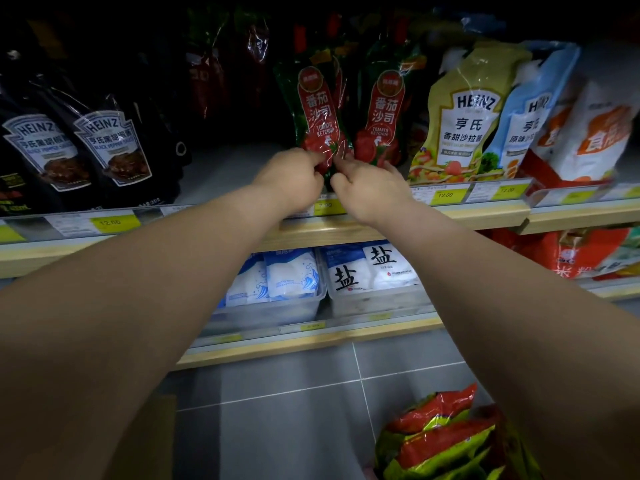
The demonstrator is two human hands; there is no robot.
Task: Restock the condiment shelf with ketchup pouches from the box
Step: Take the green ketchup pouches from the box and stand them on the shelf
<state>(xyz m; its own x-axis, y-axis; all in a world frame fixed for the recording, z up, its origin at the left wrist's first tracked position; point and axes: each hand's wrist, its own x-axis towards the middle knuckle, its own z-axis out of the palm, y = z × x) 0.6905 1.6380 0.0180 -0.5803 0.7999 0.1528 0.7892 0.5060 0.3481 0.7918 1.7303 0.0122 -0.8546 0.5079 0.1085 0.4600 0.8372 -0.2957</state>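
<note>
Placement step: left hand point(294, 174) and right hand point(367, 183) fingers pinch base of ketchup pouch point(320, 112) on shelf point(381, 228). Next likely: stand upright, release, fetch from pouches point(446, 441) near right.

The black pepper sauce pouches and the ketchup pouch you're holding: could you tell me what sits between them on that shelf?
In the head view, bare shelf floor lies between the black pepper sauce pouches and the ketchup pouch; dark pouches stand behind.

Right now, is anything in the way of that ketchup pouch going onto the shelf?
Nothing visible blocks it. Both the left hand and right hand grip the bottom of the ketchup pouch, which already stands on the shelf beside a second ketchup pouch. Bare shelf lies to its left.
</note>
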